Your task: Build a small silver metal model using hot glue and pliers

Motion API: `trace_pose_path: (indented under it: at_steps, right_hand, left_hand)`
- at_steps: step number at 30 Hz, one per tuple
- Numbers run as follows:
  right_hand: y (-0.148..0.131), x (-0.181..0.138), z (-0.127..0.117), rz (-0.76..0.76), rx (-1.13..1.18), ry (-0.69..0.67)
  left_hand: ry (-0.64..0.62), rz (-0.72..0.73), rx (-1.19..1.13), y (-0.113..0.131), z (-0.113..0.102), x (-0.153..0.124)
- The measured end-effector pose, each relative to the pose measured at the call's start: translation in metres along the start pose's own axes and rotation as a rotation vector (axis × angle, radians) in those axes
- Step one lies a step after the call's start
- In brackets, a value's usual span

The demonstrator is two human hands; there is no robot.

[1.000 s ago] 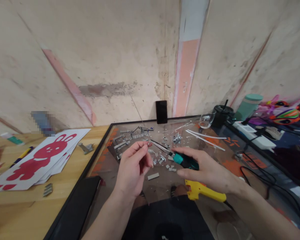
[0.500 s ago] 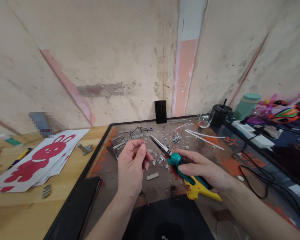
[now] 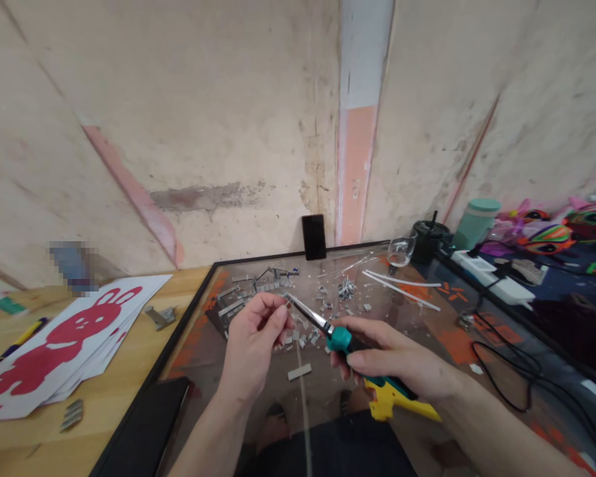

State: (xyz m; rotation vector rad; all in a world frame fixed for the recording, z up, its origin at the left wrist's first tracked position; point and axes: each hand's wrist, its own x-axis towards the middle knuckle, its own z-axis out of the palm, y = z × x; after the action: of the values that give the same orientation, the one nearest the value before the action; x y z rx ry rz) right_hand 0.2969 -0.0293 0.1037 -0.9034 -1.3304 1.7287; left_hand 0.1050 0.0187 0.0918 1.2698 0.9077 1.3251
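Observation:
My left hand (image 3: 253, 338) is closed, thumb and forefinger pinching a small shiny piece (image 3: 287, 297) too tiny to name exactly. In my right hand (image 3: 400, 358) is a pair of long-nose pliers (image 3: 338, 338) with green and black handles. The jaws point up and left, their tips at the small piece just beyond my left fingertips; whether they grip it cannot be made out. Under and behind both hands, grey metal scraps (image 3: 302, 338) lie scattered on the glass tabletop. A flat grey strip (image 3: 299, 372) rests nearer to me, between my wrists.
A yellow tool (image 3: 390, 401) lies partly under my right hand. A phone (image 3: 313, 237) leans on the wall. Right are a clear glass (image 3: 400, 252), white strips (image 3: 407, 291), a power strip (image 3: 496, 278) and cables. Left are rabbit-printed sheets (image 3: 149, 291) and a dark flat case (image 3: 144, 424).
The pliers' jaws have closed together, and their tips have come to the small piece at my left fingertips. The camera view has shifted slightly, so the scene sits a little lower.

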Motion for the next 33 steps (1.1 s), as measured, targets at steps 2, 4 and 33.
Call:
trace_pose_path:
  at_steps: [2, 4, 33]
  right_hand:
    - [-0.003, -0.002, 0.001, -0.03, -0.042, 0.008]
    - [-0.004, -0.004, 0.002, -0.053, -0.064, 0.014]
    - [-0.005, -0.009, 0.005, -0.163, -0.801, 0.176]
  left_hand:
    - [-0.033, 0.005, 0.05, 0.001, -0.005, 0.002]
    - [-0.058, 0.001, 0.093, 0.002, -0.009, 0.003]
    - [0.005, -0.195, -0.039, 0.013, 0.005, -0.007]
